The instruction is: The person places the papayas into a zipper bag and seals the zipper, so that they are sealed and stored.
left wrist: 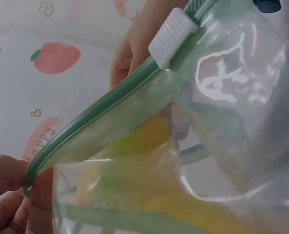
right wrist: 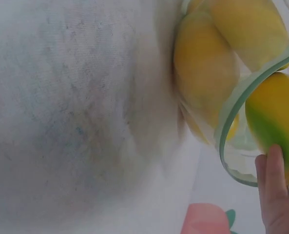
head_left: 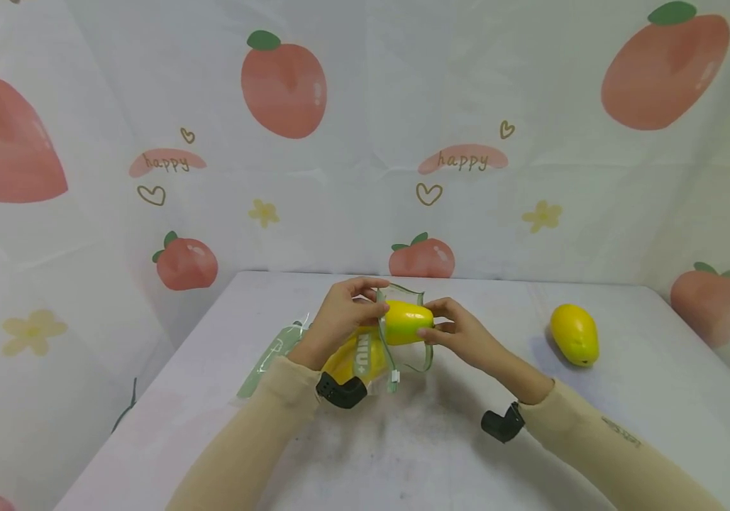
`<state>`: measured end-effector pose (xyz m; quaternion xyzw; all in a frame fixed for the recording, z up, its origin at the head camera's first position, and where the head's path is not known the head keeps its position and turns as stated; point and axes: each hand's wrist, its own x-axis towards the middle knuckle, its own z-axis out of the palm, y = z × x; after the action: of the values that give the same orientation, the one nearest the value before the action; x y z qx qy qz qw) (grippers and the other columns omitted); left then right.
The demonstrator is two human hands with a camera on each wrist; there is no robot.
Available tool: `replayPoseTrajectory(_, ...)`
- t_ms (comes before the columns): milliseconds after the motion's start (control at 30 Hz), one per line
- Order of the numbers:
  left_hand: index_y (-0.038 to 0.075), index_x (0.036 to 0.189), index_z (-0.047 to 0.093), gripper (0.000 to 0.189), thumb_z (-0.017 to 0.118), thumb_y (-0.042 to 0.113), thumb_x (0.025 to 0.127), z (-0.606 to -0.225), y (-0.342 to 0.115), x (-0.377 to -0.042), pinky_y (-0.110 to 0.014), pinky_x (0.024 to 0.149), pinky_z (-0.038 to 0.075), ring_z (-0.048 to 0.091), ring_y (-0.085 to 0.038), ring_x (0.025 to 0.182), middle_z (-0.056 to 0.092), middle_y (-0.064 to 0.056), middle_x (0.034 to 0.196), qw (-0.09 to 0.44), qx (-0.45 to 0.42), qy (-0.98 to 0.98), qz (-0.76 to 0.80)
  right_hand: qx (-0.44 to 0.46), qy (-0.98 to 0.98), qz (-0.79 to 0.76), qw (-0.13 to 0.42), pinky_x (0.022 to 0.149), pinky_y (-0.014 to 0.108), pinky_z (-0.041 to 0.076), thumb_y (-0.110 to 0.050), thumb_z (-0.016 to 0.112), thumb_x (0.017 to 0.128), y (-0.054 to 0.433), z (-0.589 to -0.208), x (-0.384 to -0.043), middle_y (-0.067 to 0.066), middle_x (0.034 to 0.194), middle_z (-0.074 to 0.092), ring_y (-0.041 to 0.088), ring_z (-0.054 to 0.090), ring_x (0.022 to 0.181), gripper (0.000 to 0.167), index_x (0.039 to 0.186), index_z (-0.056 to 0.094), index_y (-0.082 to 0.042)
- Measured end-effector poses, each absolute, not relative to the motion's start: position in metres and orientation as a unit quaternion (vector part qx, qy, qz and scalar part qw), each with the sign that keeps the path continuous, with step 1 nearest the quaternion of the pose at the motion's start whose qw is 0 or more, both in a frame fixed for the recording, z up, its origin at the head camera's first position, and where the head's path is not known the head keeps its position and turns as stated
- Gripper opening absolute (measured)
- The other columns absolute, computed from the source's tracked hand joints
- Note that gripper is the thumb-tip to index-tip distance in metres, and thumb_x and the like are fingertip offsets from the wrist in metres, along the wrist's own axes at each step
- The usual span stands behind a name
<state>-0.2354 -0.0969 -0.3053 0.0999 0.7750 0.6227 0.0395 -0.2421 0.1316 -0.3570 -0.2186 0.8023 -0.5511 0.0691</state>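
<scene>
In the head view my left hand [head_left: 342,312] pinches the rim of a clear zip bag with a green edge; the left wrist view shows the thumb and fingers on the zip strip [left wrist: 88,120]. A white slider [left wrist: 172,38] sits on that strip. The bag's mouth gapes to the right. My right hand [head_left: 463,332] grips a yellow-green mango [head_left: 408,323] by its end, and most of the fruit is within the opening. Through the plastic, the right wrist view shows several more mangoes [right wrist: 205,68] in the bag.
Another yellow mango [head_left: 574,335] lies on the white table [head_left: 652,397] at the right. Flat green-printed plastic [head_left: 272,358] lies left of the bag. Behind the table hangs a white cloth [head_left: 352,191] printed with fruit.
</scene>
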Motion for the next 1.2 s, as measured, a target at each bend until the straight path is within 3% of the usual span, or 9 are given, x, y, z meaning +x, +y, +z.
replayPoseTrajectory(267,0.005,0.125,0.064,0.041,0.071,0.003,0.084,-0.306,-0.095,-0.237,-0.032,0.078,0.06,0.062,-0.017,0.075,0.053,-0.007,0.094,0.042,0.103,0.768,0.631,-0.214,0.799,-0.555,0.087,0.091,0.041,0.055,-0.019,0.064,0.094,0.128,-0.356,-0.246,0.027,0.136,0.043,0.037,0.062,0.111,0.05,0.136,0.043,-0.004)
replayPoseTrajectory(567,0.006,0.125,0.064,0.041,0.07,0.004,0.084,-0.306,-0.095,-0.237,-0.033,0.078,0.059,0.061,-0.018,0.075,0.054,-0.007,0.094,0.039,0.101,0.773,0.625,-0.213,0.787,-0.573,0.088,0.084,0.038,0.058,-0.015,0.061,0.095,0.123,-0.361,-0.251,0.028,0.134,0.045,0.038,0.06,0.114,0.05,0.137,0.041,0.003)
replayPoseTrajectory(767,0.004,0.126,0.062,0.042,0.069,0.005,0.085,-0.305,-0.095,-0.237,-0.033,0.078,0.059,0.06,-0.017,0.074,0.052,-0.006,0.093,0.043,0.108,0.769,0.628,-0.221,0.788,-0.57,0.076,0.087,0.04,0.057,-0.011,0.059,0.096,0.118,-0.36,-0.248,0.027,0.133,0.048,0.042,0.06,0.112,0.042,0.13,0.044,0.007)
replayPoseTrajectory(1033,0.006,0.125,0.063,0.039,0.069,0.004,0.086,-0.302,-0.095,-0.237,-0.034,0.077,0.06,0.062,-0.015,0.073,0.052,-0.007,0.095,0.035,0.111,0.77,0.627,-0.235,0.818,-0.519,0.077,0.091,0.04,0.055,-0.015,0.062,0.095,0.109,-0.353,-0.241,0.017,0.132,0.053,0.029,0.064,0.11,0.041,0.131,0.049,-0.001)
replayPoseTrajectory(1200,0.006,0.125,0.063,0.04,0.069,0.004,0.086,-0.302,-0.095,-0.238,-0.034,0.078,0.06,0.063,-0.014,0.074,0.052,-0.006,0.093,0.036,0.113,0.769,0.629,-0.241,0.829,-0.5,0.062,0.09,0.041,0.055,-0.015,0.063,0.094,0.111,-0.351,-0.242,0.018,0.131,0.054,0.033,0.062,0.113,0.041,0.131,0.05,-0.002)
